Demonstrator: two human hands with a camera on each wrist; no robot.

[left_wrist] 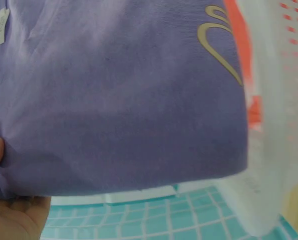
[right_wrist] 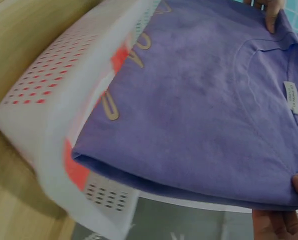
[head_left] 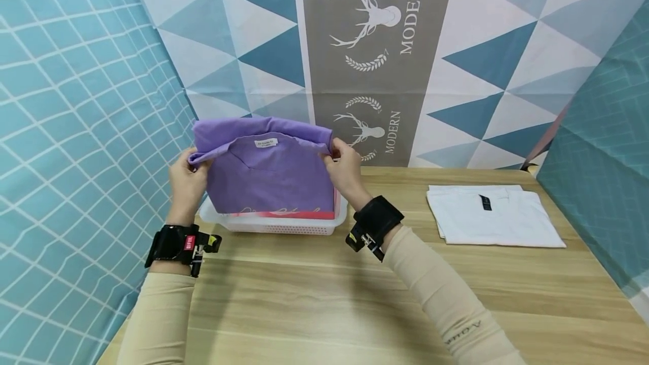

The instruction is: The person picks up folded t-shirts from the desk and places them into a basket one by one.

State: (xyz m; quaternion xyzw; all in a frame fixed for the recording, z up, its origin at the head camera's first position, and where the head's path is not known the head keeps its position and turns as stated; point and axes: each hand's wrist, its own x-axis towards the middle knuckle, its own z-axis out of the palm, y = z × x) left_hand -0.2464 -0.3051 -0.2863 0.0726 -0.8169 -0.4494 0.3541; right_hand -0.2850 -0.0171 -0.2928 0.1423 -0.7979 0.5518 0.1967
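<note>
A folded purple T-shirt (head_left: 274, 176) with a white neck label and gold lettering is held up by both hands over a white plastic basket (head_left: 284, 227). My left hand (head_left: 189, 180) pinches its left upper corner, thumb on the front. At the opposite corner my right hand (head_left: 345, 170) pinches the fabric likewise. The shirt's lower edge overlaps the basket's opening in the head view. Something red (right_wrist: 78, 167) shows inside the basket, under the shirt, in the right wrist view. Most of the basket's inside is hidden by the shirt.
A folded white T-shirt (head_left: 494, 218) with a black neck label lies at the right of the wooden table (head_left: 304, 308). Patterned cloth (head_left: 370, 61) hangs behind the table, and teal checked cloth (head_left: 76, 128) hangs along the left side.
</note>
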